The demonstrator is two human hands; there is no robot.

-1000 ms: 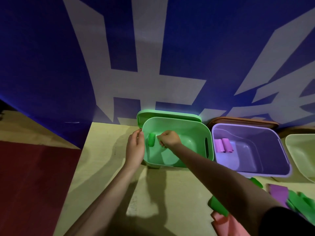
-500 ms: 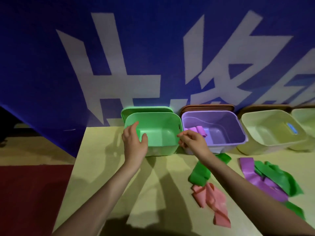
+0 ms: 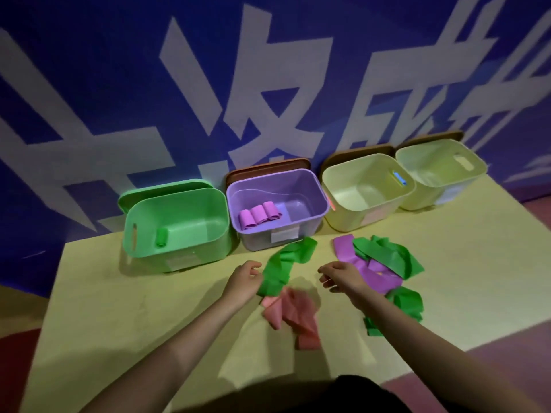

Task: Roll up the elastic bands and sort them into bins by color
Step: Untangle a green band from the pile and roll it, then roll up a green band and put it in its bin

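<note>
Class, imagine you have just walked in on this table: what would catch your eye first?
Probably the row of bins along the blue wall: a green bin holding one green roll, and a purple bin holding three purple rolls. Next, the loose green, purple and pink bands strewn before them, with both hands hovering above.

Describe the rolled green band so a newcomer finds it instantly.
Four bins line the blue wall; take the leftmost, the green bin. The rolled green band stands by its left wall. It is the only band in that bin; every other green band lies loose and unrolled on the table.
</note>
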